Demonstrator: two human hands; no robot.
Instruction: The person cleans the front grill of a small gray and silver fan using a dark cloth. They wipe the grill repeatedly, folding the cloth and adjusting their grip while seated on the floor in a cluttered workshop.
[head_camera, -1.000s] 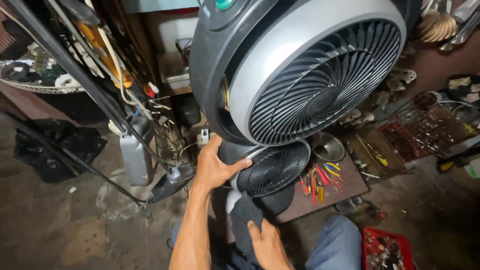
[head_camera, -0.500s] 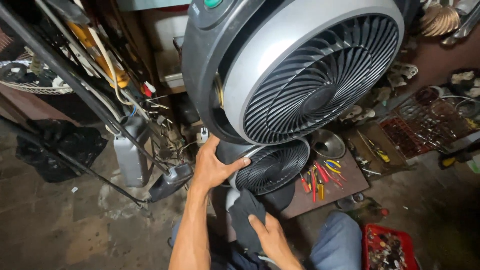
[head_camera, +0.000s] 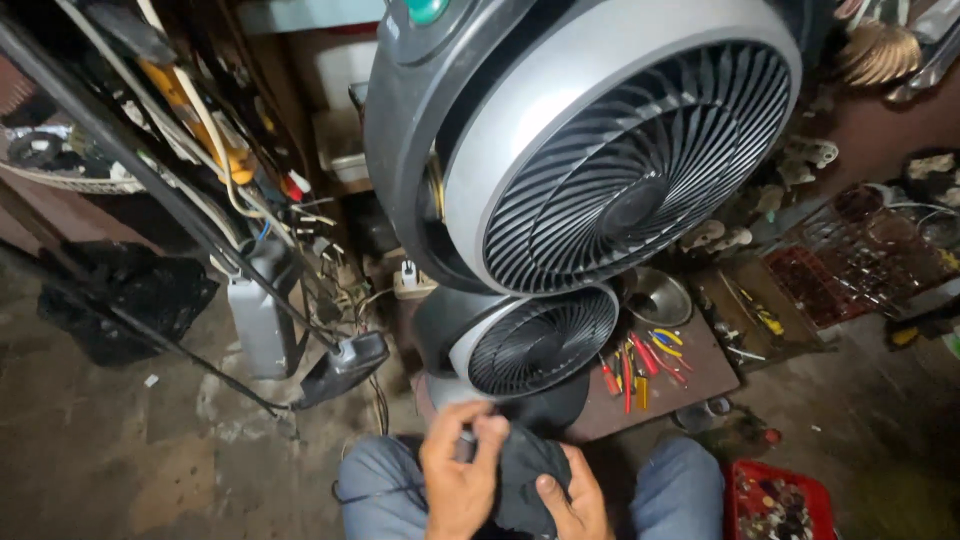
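Observation:
A large grey and silver fan (head_camera: 600, 150) with a spiral grille towers in front of me, with a smaller round fan head (head_camera: 535, 340) below it. Over my lap, my left hand (head_camera: 460, 480) and my right hand (head_camera: 575, 500) both grip a dark cloth (head_camera: 520, 475) bunched between them. Both hands are just below the small fan head and apart from it. My knees in blue-grey trousers (head_camera: 680, 485) frame the hands.
A board with red and yellow screwdrivers (head_camera: 640, 365) lies right of the fan base. A red tray of small parts (head_camera: 775, 505) sits at lower right. Black rods, cables and a grey canister (head_camera: 260, 320) stand to the left, a black bag (head_camera: 120, 295) beyond.
My left hand has let go of the small fan head and dropped to my lap. It now joins my right hand on the dark cloth. The view has tilted upward slightly.

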